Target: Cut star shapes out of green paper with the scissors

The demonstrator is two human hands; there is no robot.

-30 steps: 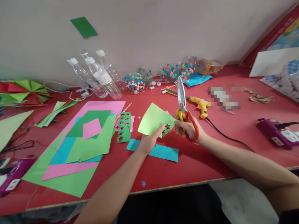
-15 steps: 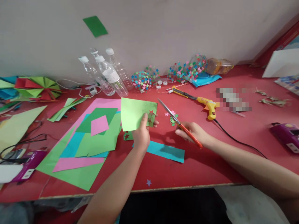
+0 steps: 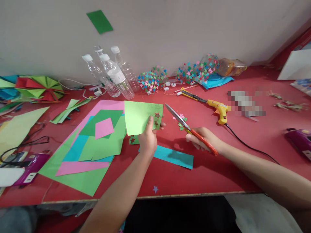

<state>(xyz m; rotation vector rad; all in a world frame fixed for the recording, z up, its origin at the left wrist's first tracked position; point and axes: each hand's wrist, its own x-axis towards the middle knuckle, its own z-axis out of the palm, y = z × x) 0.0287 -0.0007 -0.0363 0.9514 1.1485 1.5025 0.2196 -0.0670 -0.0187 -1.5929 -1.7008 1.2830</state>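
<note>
My left hand (image 3: 148, 137) pinches a light green sheet of paper (image 3: 137, 117) by its lower right part, thumb on top. Star-shaped holes run along the sheet's right edge. Red-handled scissors (image 3: 202, 140) are gripped in my right hand (image 3: 206, 137), their blades together and pointing up and left, with the tip just right of the paper and apart from it. Small pink and green paper stars (image 3: 181, 125) lie on the table behind the blades. Under my left wrist rests a blue paper strip (image 3: 175, 157), beside a green scrap (image 3: 133, 140) with a star hole.
Coloured paper sheets (image 3: 97, 152) overlap on the left. Clear bottles (image 3: 119, 79) and star-covered balls (image 3: 148, 82) line the wall. A yellow glue gun (image 3: 218, 110) with a black cord lies right, near a utility knife (image 3: 193, 96). One star (image 3: 155, 189) sits near the front edge.
The scissors and my right hand have shifted slightly right. My left hand still holds the green paper in nearly the same place. The camera view has moved a little.
</note>
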